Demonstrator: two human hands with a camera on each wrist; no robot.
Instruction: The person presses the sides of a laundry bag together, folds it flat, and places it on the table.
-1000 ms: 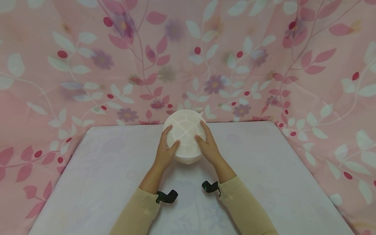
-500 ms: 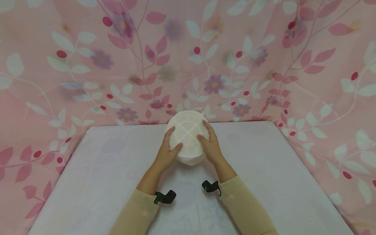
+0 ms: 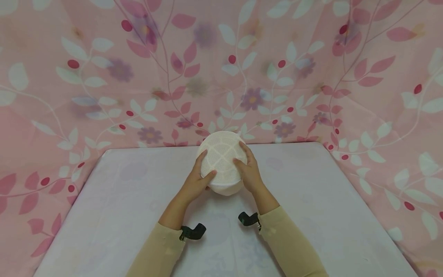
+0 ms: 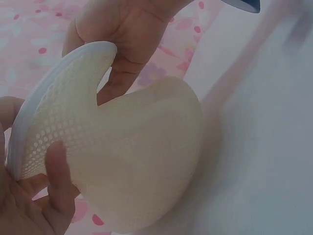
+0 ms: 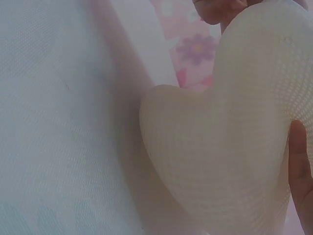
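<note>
In the head view, a round, cream-white mesh item [image 3: 222, 154] with crossing raised lines and a smooth lower part is held up near the table's far edge. Its exact kind is unclear. My left hand [image 3: 198, 180] grips its left side, thumb on the front. On the right side my right hand [image 3: 250, 173] grips it likewise. The left wrist view shows the mesh item [image 4: 132, 156] bent, with a white band along one edge; a left-hand finger presses the mesh. Its soft, bulging underside fills much of the right wrist view. Some fingers are hidden behind it.
A white cloth covers the table [image 3: 138, 207]. Pink flowered curtain [image 3: 221, 69] hangs behind it and along both sides. A black wrist camera [image 3: 194, 232] sticks out from the left sleeve and another camera [image 3: 248, 219] from the right sleeve.
The mesh item and both hands have shifted slightly to the right and a little down, mostly in the first half second. Both hands keep their grip on it.
</note>
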